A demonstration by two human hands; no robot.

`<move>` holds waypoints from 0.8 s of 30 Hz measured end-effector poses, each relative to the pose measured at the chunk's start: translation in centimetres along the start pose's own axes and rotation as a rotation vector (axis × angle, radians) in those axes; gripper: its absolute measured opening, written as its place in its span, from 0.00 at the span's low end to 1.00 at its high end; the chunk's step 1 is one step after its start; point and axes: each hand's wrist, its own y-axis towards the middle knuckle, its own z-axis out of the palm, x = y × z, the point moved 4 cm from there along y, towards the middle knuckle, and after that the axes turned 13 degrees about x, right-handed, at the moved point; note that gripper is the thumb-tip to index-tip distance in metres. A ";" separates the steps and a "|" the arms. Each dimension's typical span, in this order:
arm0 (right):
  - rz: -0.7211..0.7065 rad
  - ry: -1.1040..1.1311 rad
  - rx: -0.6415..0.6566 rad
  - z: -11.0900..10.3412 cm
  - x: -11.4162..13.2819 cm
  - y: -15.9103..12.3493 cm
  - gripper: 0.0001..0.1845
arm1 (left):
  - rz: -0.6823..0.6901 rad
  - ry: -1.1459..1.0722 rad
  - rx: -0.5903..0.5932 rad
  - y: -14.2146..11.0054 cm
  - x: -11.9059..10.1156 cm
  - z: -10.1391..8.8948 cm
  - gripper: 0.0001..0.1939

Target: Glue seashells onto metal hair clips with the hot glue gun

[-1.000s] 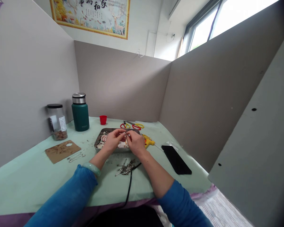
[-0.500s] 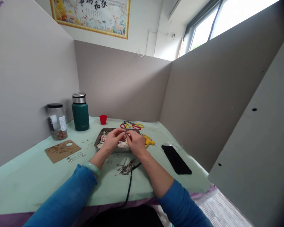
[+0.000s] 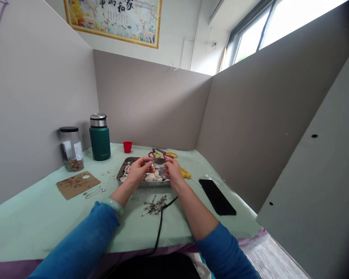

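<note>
Over the left part of a metal tray (image 3: 147, 185), my left hand (image 3: 139, 170) is closed in a pinch on something too small to make out. My right hand (image 3: 172, 172) hovers above the tray's right side, fingers pinched together; whether anything sits between them cannot be seen. A gap separates the two hands. Shells (image 3: 152, 177) and other small whitish pieces lie in the tray, partly covered by my hands. Just in front of the tray is a pile of small metal pin clasps (image 3: 155, 205).
A yellow glue gun (image 3: 185, 173) lies right of the tray, its black cord (image 3: 160, 228) running to the front edge. A black phone (image 3: 217, 197) is further right. Scissors (image 3: 163, 154), a red cup (image 3: 127, 147), green flask (image 3: 100, 139), jar (image 3: 71, 151) and brown card (image 3: 78, 184) stand around.
My hands, which were together at the fingertips, have parted. The right hand has moved to the right; the left has hardly shifted.
</note>
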 end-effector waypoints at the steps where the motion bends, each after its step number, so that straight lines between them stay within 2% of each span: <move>1: 0.078 0.114 0.037 -0.1 -0.2 0.3 0.12 | -0.003 -0.010 -0.011 0.0 0.0 0.0 0.23; 3: 0.162 0.252 0.118 -0.2 -0.3 0.4 0.16 | -0.010 -0.018 -0.026 -0.1 0.0 -0.1 0.23; 5: 0.171 0.291 0.166 -0.3 0.0 0.4 0.16 | -0.026 -0.012 -0.036 -0.2 -0.1 -0.1 0.24; 12: 0.215 0.410 0.376 0.1 0.7 -0.3 0.12 | -0.049 -0.022 -0.046 -0.4 -0.4 0.1 0.24; 18: 0.196 0.479 0.436 0.0 0.9 -0.4 0.14 | -0.023 -0.022 -0.041 -0.5 -0.6 0.1 0.24; 21: 0.183 0.514 0.452 0.0 0.9 -0.3 0.07 | -0.024 -0.035 -0.040 -0.5 -0.7 0.1 0.25; 24: 0.186 0.529 0.380 -0.4 0.7 0.1 0.03 | -0.034 -0.051 -0.043 -0.4 -0.6 0.0 0.25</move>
